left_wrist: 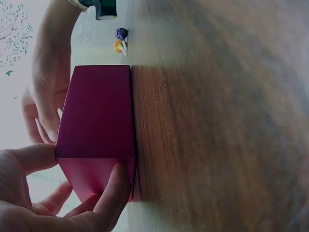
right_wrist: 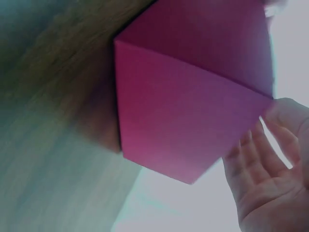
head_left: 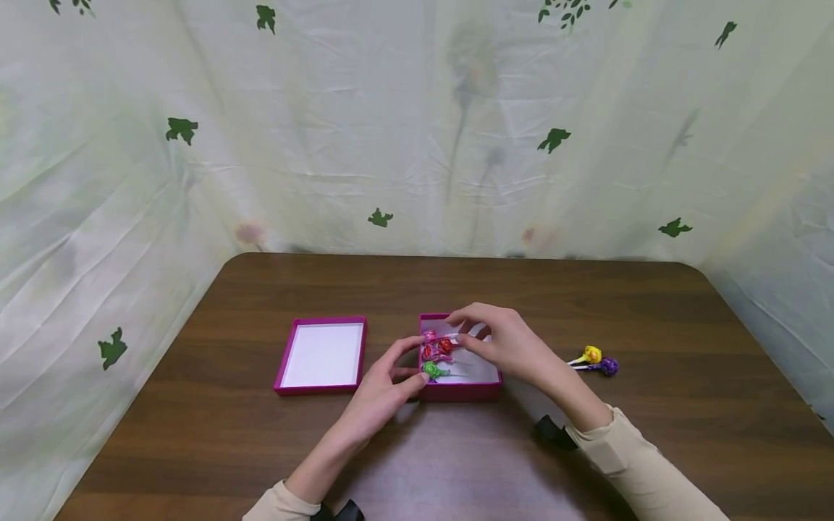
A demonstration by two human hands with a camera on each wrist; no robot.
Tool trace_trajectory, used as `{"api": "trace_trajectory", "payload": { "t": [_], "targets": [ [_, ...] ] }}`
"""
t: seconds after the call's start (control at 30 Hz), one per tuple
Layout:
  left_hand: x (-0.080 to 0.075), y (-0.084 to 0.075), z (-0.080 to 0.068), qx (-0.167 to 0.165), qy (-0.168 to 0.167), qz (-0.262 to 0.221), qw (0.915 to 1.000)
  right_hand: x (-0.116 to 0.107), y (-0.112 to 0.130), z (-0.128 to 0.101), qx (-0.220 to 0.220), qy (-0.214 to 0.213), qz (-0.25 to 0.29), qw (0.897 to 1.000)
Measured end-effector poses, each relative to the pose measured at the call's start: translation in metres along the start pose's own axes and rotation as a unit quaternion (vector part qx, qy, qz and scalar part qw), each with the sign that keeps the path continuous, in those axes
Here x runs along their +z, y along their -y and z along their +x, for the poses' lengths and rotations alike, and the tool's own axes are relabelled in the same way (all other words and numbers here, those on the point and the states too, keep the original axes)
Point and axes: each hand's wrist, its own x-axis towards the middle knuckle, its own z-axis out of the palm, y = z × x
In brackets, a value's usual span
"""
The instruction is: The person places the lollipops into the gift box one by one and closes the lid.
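Observation:
An open magenta box (head_left: 459,393) holds several wrapped lollipops, among them a green lollipop (head_left: 432,370) near the front and red and pink ones behind it. My left hand (head_left: 383,391) grips the box's left end, with the thumb at the top edge and fingers against the outer wall. Above the inside of the box, my right hand (head_left: 504,340) pinches the white stick of a red lollipop (head_left: 445,345) between thumb and fingertips. Part of that stick is hidden by the fingers.
Left of the box lies its magenta lid (head_left: 323,354), white inside facing up. A yellow lollipop (head_left: 591,354) and a purple lollipop (head_left: 609,366) lie on the brown table (head_left: 195,434) to the right, beyond my right forearm. A patterned curtain (head_left: 391,145) surrounds the table.

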Motion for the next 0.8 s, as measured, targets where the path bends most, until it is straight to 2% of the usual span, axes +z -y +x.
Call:
{"api": "trace_trajectory", "payload": {
  "t": [0.17,0.4,0.6,0.8],
  "targets": [
    [0.001,0.0,0.001,0.001,-0.006,0.005,1.0,-0.013,0.009,-0.014,0.009,-0.043,0.002,0.999],
    [0.001,-0.002,-0.002,0.008,-0.008,0.009,0.9999,-0.029,0.008,-0.037,0.07,-0.103,-0.015,0.992],
    [0.001,-0.002,-0.002,0.007,-0.011,0.01,0.9999,-0.044,-0.002,-0.058,0.115,-0.112,-0.028,0.987],
    [0.001,-0.003,-0.002,0.006,-0.01,0.012,0.9999,-0.058,-0.015,-0.076,0.14,-0.115,-0.081,0.98]
  ]
}}
